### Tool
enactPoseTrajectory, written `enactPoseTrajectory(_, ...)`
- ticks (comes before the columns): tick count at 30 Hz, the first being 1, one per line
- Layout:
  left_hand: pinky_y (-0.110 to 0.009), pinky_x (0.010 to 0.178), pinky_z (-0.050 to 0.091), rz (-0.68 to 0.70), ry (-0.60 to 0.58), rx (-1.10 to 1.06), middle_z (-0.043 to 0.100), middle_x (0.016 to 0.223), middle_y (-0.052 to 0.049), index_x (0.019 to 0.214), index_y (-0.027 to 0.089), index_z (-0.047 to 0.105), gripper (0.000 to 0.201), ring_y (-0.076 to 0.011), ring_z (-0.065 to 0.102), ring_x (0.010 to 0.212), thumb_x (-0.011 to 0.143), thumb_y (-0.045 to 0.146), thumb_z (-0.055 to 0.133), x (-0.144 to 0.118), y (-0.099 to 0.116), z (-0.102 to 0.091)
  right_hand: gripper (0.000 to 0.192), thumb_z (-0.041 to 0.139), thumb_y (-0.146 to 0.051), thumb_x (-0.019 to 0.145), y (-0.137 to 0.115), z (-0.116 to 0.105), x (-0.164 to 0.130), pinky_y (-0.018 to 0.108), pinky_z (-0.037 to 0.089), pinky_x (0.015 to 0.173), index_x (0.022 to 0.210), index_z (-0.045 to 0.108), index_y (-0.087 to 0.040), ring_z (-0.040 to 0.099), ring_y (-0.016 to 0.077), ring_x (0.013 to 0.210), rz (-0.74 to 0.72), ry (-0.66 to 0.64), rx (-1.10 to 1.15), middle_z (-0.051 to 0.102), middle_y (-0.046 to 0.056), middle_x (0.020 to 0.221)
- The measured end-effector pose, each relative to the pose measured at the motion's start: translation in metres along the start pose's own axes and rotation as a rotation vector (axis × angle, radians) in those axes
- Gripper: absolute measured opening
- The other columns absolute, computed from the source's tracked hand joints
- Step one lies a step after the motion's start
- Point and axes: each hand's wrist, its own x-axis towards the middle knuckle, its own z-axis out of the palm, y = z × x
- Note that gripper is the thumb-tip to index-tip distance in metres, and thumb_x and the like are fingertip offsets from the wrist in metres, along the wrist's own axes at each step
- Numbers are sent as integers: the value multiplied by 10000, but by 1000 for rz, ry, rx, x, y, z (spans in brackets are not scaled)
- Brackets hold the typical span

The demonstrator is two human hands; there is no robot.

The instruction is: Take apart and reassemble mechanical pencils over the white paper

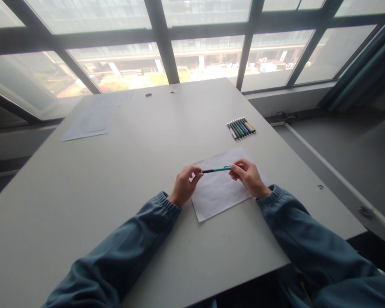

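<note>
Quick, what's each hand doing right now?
Left hand: closed, pinching the dark tip end of the green pen.
Right hand: closed, gripping the pen's other end, above the sheet of paper.

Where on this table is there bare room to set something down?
The widest bare patch is the table surface left of the left hand, below the far paper sheets. Another runs between those sheets and the row of pens. It is crowded where both hands hold the green pen over the white sheet.
</note>
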Motion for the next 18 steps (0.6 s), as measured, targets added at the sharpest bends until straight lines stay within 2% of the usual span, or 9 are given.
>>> enactPoseTrajectory(7, -294, 759, 468, 116, -130, 113, 627, 880, -49, 980, 211, 658, 189, -177, 576, 814, 1013, 323, 509, 1, 0, -5, 363, 822, -485, 770, -3, 2, -1, 260, 445, 522, 802, 611, -192, 594, 127, 555, 55, -7, 54, 713, 23, 678)
enactPoseTrajectory(18, -313, 747, 449, 138, -171, 87, 599, 820, -47, 880, 205, 632, 271, -187, 551, 782, 1025, 355, 458, 2, 4, -8, 383, 823, -503, 756, 1, 1, 0, 269, 464, 546, 861, 617, -197, 607, 133, 576, 57, -11, 26, 717, 22, 693)
